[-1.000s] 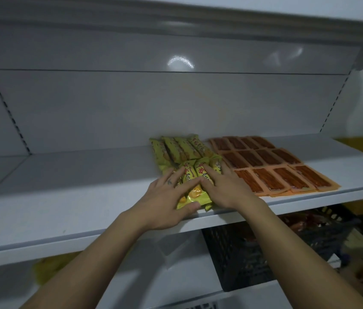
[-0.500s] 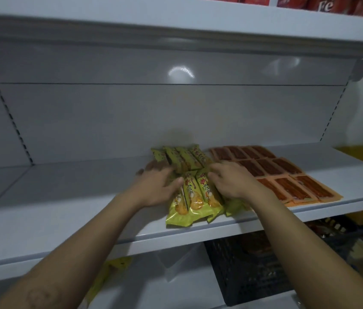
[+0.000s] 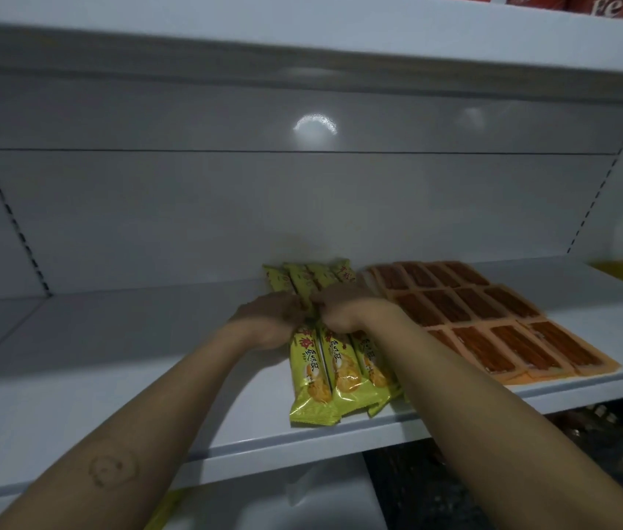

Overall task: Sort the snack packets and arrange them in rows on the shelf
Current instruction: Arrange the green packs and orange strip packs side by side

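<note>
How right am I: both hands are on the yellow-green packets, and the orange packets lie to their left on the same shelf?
One thing is off: the orange packets lie to the right of the yellow-green packets, not the left, as the head view shows. The rest holds: left hand and right hand are on them, on the same shelf.

The light is dim and grey; a glare spot (image 3: 314, 128) shines on the back panel (image 3: 187, 208), and the edges bend and blur.
</note>
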`<state>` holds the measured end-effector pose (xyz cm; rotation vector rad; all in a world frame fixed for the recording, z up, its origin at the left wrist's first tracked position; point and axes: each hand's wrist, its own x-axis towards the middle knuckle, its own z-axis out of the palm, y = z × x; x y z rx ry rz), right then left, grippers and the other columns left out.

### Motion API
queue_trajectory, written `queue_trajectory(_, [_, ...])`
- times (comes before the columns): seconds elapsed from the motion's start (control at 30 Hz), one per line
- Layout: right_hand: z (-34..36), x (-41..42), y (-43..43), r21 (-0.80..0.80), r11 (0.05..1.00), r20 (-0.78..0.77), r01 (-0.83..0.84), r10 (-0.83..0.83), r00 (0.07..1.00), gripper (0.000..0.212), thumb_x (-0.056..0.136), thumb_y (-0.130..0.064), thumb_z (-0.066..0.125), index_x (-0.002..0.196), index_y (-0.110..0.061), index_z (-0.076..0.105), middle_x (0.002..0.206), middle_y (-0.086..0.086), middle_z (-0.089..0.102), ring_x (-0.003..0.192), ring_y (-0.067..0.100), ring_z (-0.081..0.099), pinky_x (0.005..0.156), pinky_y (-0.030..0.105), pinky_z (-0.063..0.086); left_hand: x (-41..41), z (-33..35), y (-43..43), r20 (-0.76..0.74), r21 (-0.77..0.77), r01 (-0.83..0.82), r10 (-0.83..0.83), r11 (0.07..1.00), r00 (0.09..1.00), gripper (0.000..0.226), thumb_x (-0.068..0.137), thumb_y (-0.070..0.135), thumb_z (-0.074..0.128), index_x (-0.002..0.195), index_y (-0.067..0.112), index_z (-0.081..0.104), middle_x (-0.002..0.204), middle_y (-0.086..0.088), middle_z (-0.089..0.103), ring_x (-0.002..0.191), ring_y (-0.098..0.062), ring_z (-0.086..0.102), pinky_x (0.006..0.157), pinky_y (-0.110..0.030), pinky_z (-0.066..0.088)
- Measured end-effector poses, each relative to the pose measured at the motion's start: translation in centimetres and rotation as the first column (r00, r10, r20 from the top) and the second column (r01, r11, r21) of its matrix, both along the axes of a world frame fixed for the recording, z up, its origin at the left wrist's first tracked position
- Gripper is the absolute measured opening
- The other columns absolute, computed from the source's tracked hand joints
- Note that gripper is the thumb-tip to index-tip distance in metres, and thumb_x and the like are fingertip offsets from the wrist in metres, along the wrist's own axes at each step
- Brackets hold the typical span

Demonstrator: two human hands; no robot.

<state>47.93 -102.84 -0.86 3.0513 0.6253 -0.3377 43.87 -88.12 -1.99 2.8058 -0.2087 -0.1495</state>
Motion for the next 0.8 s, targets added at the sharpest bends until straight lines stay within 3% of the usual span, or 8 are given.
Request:
queue_trajectory(0.1, [0.4,0.4,-0.4,0.081,0.997,-0.009,-0.007,0.008,1.0,0.045,0.094,-0.008,0.038,0.134,-0.022,0.054,0.141,0.009,0.052,0.127,0.03,0.049,0.104,0.043,0.039,0.0,-0.1,0.3,0.012,-0.029,-0.003,0.004,1.0,1.0,0.043,0.103,0.039,0.036,0.135,0.014,0.05,0.146,-0.009,0.044,0.131,-0.029,0.043,0.106,-0.042,0.039])
queue_trajectory(0.2, [1.1,1.1,-1.6,0.144,0.989,0.054,0.023,-0.031,0.998,0.05,0.096,-0.011,0.038,0.142,-0.029,0.047,0.154,0.004,0.039,0.144,0.027,0.03,0.12,0.049,0.014,0.7,-0.2,0.9,0.01,-0.051,0.013,-0.013,0.999,1.0,0.043,0.101,0.045,0.039,0.135,0.021,0.048,0.148,-0.007,0.039,0.131,-0.03,0.043,0.106,-0.046,0.039])
queue_trajectory(0.27, [1.3,1.6,-2.4,0.112,0.992,0.068,0.054,-0.062,0.996,0.054,0.097,-0.013,0.038,0.149,-0.029,0.037,0.158,0.005,0.03,0.147,0.025,0.024,0.122,0.046,0.008,1.2,-0.4,1.1,-0.006,-0.043,0.009,-0.009,0.999,1.0,0.053,0.1,0.051,0.038,0.149,0.032,0.033,0.161,-0.004,0.02,0.143,-0.031,0.029,0.113,-0.048,0.031])
queue_trajectory(0.33, [1.2,1.7,-2.7,0.061,0.997,0.048,0.055,-0.058,0.997,0.048,0.096,-0.012,0.037,0.143,-0.022,0.046,0.153,0.009,0.039,0.142,0.027,0.032,0.12,0.042,0.018,1.7,-0.5,1.0,-0.024,-0.026,0.016,-0.017,1.0,1.0,0.059,0.1,0.055,0.034,0.154,0.038,0.017,0.164,0.001,0.007,0.149,-0.029,0.016,0.118,-0.048,0.023])
queue_trajectory(0.4, [0.8,1.7,-2.7,0.065,0.997,0.04,0.036,-0.039,0.998,0.04,0.095,-0.01,0.037,0.127,-0.019,0.059,0.142,0.008,0.05,0.138,0.027,0.038,0.118,0.041,0.022,2.1,-0.8,0.6,-0.032,-0.016,0.055,-0.055,0.998,0.998,0.057,0.101,0.054,0.031,0.154,0.038,0.017,0.164,0.0,0.013,0.148,-0.028,0.018,0.118,-0.046,0.024])
queue_trajectory(0.53, [1.1,1.8,-2.6,0.131,0.991,0.046,0.003,-0.009,0.999,0.051,0.097,-0.012,0.035,0.145,-0.026,0.046,0.156,0.005,0.035,0.147,0.024,0.023,0.123,0.041,0.004,2.5,-1.4,0.4,-0.018,0.03,0.075,-0.075,0.997,0.997,0.055,0.1,0.056,0.029,0.152,0.039,0.026,0.16,-0.004,0.022,0.145,-0.031,0.026,0.113,-0.045,0.03])
queue_trajectory(0.67, [1.6,2.3,-4.2,0.198,0.977,0.074,0.08,-0.097,0.993,0.049,0.098,-0.013,0.037,0.146,-0.024,0.044,0.155,0.006,0.037,0.143,0.027,0.032,0.121,0.043,0.017,2.4,-1.2,0.7,-0.016,0.039,0.052,-0.052,0.998,0.999,0.055,0.097,0.062,0.03,0.15,0.046,0.024,0.163,0.005,0.015,0.146,-0.028,0.023,0.113,-0.048,0.027])
queue_trajectory(0.8, [1.3,2.6,-5.8,0.15,0.976,0.043,0.158,-0.166,0.985,0.035,0.098,-0.011,0.038,0.119,-0.008,0.065,0.134,0.01,0.058,0.122,0.026,0.054,0.103,0.036,0.044,2.4,-1.2,1.1,-0.021,0.025,0.041,-0.041,0.999,0.999,0.056,0.098,0.061,0.031,0.15,0.045,0.023,0.163,0.005,0.012,0.148,-0.026,0.017,0.115,-0.049,0.024])
